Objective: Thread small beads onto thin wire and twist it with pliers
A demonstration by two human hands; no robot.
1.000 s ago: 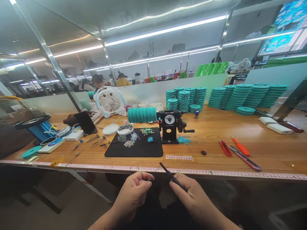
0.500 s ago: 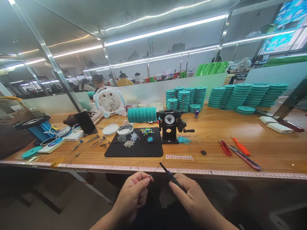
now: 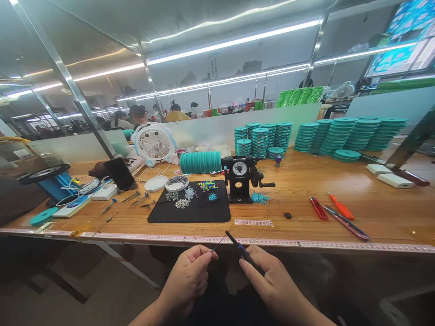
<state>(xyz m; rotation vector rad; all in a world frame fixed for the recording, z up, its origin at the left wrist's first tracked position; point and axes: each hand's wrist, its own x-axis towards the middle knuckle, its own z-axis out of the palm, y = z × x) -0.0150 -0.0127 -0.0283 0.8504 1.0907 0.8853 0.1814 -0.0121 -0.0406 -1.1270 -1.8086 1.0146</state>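
My left hand (image 3: 192,271) is closed in a pinch on a thin dark line (image 3: 222,240), just in front of the table's edge. From the fingertips the line runs up and right, past the tip of a slim black tool with a bit of blue on it (image 3: 249,258). My right hand (image 3: 270,274) is wrapped round that tool, which points up and left. Whether its tip touches the line I cannot tell; its exact kind is unclear too.
A black mat (image 3: 159,213) bears small piles of beads and fittings. Behind it stands a black hand-crank winder (image 3: 239,183) carrying teal spools (image 3: 200,163). Scissors (image 3: 348,222), an orange-handled tool (image 3: 341,208) and a red cutter (image 3: 318,209) lie right. A measuring tape (image 3: 322,245) lines the front edge.
Both hands stay almost in place. A second loose strand that showed beside the tool's tip is now less distinct, and the line looks straighter. The view has shifted very slightly.
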